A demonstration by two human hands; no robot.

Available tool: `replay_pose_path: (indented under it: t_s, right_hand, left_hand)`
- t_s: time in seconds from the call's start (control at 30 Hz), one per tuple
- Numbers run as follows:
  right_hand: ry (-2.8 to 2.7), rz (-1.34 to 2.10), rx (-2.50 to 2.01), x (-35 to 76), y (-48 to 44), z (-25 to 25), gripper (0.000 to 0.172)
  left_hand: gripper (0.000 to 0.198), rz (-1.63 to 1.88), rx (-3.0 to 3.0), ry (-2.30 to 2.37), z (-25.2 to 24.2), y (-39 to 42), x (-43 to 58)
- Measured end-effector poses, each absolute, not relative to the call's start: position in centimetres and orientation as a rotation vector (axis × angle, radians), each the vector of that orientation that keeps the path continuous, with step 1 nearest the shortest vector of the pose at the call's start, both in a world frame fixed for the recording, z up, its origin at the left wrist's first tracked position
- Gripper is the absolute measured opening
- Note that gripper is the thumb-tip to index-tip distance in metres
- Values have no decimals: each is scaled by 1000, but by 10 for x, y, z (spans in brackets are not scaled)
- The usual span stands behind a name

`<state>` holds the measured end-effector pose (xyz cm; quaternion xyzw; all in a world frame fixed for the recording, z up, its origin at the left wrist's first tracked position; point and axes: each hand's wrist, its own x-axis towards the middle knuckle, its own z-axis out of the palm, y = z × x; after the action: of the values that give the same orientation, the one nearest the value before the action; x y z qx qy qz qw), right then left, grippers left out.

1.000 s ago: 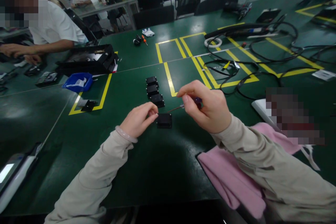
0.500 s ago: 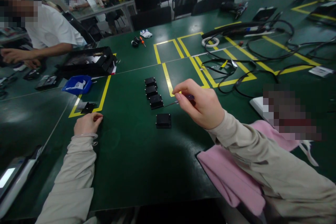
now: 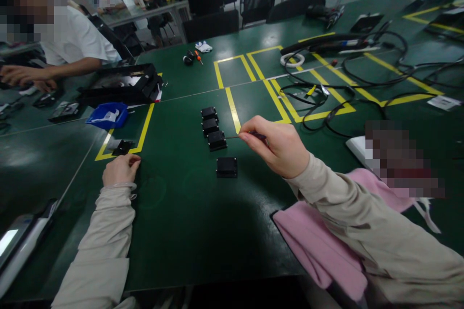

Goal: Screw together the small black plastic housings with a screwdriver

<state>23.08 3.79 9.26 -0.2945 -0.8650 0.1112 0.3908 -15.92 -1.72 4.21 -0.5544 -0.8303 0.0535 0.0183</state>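
My right hand is closed round a small screwdriver whose thin shaft points left at the nearest of three black modules in a row. A separate black module lies just below that row, left of my right hand. My left hand rests far to the left on the green table, fingers curled in a pinch beside a yellow tape line; what it holds, if anything, I cannot make out. A small black part lies just above that hand.
A blue bin and a black tray stand at the back left, by a person in a white shirt. Black cables sprawl at the right. Pink cloth lies under my right arm. A device sits at the left edge.
My left hand left the single black module and swung far left to the yellow tape line. My right hand lowered slightly, and the screwdriver tip now points at the row of modules.
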Motion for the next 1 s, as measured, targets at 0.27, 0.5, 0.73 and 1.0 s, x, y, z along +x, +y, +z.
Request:
replay_pose_path:
  t_s: [0.27,0.5,0.73,1.0]
  right_hand:
    - [-2226,354,-733,233,43,90,13]
    - [-2226,343,-930,234,44,90,26]
    - [-2255,251,-1069,232,47,82,29]
    - [-2257,345,-1070,228,47,73,30]
  left_hand:
    - [30,-24,-1728,-2487,37,-19,-163]
    - [21,-857,-2184,-1714,45,-21,-83]
    - [51,-659,-2924,-1479,29,-4,9]
    - [44,-763,-2971,-1601,6,4,9]
